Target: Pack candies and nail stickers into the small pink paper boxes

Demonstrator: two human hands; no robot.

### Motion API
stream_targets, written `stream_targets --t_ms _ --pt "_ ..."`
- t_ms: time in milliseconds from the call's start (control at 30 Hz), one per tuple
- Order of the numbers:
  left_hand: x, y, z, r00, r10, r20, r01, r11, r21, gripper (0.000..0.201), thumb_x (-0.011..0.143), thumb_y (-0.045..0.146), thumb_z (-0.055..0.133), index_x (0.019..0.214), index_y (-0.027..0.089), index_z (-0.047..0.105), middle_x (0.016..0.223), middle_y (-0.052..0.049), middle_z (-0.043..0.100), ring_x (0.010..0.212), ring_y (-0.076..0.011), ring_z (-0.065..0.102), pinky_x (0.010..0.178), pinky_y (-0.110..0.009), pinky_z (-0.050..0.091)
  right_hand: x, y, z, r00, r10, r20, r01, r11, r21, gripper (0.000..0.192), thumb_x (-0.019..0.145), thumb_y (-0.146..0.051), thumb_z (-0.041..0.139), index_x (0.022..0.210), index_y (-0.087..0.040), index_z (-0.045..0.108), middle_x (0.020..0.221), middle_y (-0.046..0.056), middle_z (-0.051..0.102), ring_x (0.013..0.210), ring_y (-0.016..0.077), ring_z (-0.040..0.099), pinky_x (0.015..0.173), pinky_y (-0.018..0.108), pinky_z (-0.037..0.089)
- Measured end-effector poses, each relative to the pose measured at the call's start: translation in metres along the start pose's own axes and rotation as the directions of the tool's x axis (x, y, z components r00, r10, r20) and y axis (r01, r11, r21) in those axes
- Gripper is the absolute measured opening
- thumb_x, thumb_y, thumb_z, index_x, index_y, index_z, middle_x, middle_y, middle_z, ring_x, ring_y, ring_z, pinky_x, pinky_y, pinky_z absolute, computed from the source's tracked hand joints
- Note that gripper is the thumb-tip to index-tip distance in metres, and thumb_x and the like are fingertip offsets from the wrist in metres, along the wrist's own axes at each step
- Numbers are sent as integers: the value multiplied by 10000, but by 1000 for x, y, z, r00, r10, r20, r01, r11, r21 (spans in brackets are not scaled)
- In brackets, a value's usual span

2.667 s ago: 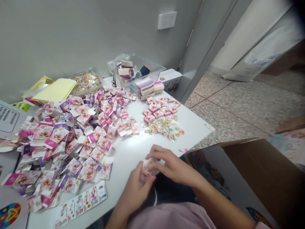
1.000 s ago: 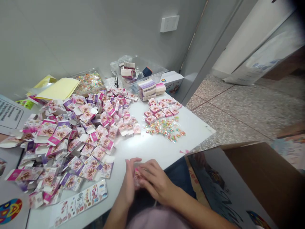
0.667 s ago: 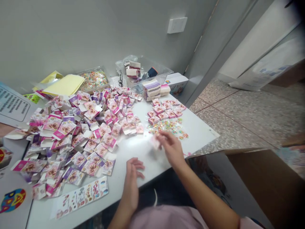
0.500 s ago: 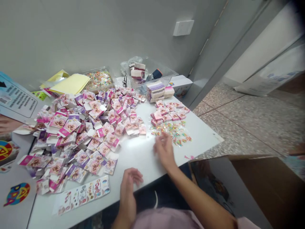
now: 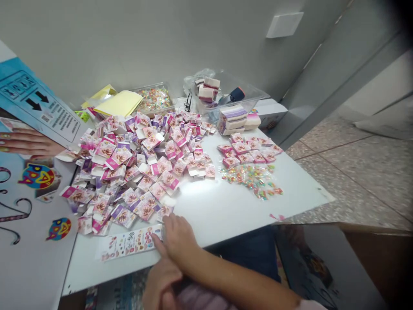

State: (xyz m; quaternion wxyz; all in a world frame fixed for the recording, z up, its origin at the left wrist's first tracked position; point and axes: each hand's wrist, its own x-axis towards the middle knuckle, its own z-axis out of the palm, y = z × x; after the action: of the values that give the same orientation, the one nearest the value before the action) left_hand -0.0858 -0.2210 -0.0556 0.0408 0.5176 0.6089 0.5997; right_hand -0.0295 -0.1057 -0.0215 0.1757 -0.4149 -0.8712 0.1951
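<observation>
Head view is showing the right hand (image 5: 177, 236) pressing open fingers (image 5: 167, 221) onto a long printed sticker strip (image 5: 129, 243) lying on the white bench (image 5: 226, 206). Left hand (image 5: 159, 282) is hanging loosely curled and empty. Thin, light and floppy, the strip is probably best pinched at its near end.

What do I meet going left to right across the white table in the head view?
Sticker strip → right hand → heap of flat pink cartons → row of folded small boxes → sachets of coloured bits → table edge.

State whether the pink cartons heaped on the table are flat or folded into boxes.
Mostly flat. The heap shows open white flaps spread out, unlike the closed boxes set in rows beside it.
</observation>
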Motion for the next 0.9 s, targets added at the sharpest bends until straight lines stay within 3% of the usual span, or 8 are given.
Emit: stream_targets --t_ms 67,133,200,267,400,567,733,900 --pt "18 -9 -17 980 200 -24 -193 966 172 219 893 301 449 880 209 647 732 -59 634 724 -234 624 693 -404 510 -5 -3 1 999 10 37 -9 999 -44 551 925 -485 530 1262 -49 539 926 161 644 789 292 609 710 446 521" --pt "39 -20 -30 953 293 73 -290 819 495 156 828 237 583 959 169 632 883 -107 650 859 -267 621 794 -440 490 -6 -7 3 998 -18 56 22 998 -61 671 917 -471 546 1401 -26 412 991 188 650 802 301 622 721 460 523" --pt "57 -32 -36 978 175 109 -195 614 765 289 829 316 610 1031 110 614 1081 -209 617 1046 -360 560 905 -539 421 -5 -12 6 998 -39 44 40 999 -29 694 923 -404 540 1462 -27 318 1092 216 635 853 306 624 761 467 519" --pt "67 -38 -37 972 -29 231 -180 535 825 333 896 339 501 1103 99 600 1181 -223 588 1108 -370 524 945 -555 375 -3 -17 9 999 -23 27 22 999 47 647 928 -301 502 1469 -19 284 1172 235 614 923 306 618 819 470 506" --pt "68 -36 -33 920 -214 327 -178 515 838 377 959 327 366 1172 109 588 1220 -197 575 1108 -342 515 938 -513 356 -1 -20 5 992 94 85 -114 956 272 542 920 -211 434 1419 -36 316 1121 192 663 907 277 637 821 427 504" --pt "65 -35 -34 926 -228 300 -139 534 834 393 977 307 308 1172 119 593 1231 -185 569 1126 -334 498 937 -493 335 -5 -19 0 977 -28 212 -54 927 371 497 963 -256 371 1428 -95 303 893 123 717 697 277 670 620 356 476" --pt "66 -39 -34 944 -177 280 -138 559 818 373 978 297 310 1130 127 606 1211 -171 596 1113 -319 517 949 -478 320 -10 -11 2 994 44 99 -92 827 554 354 935 -172 389 1289 -162 398 816 52 680 699 235 657 618 298 435" --pt "65 -40 -36 944 -180 276 -136 550 824 383 978 303 315 1138 123 613 1192 -168 590 1104 -316 512 940 -458 336 -12 12 -12 994 103 36 -100 720 687 250 934 -173 409 1184 -168 419 689 -17 570 587 171 549 580 256 391"
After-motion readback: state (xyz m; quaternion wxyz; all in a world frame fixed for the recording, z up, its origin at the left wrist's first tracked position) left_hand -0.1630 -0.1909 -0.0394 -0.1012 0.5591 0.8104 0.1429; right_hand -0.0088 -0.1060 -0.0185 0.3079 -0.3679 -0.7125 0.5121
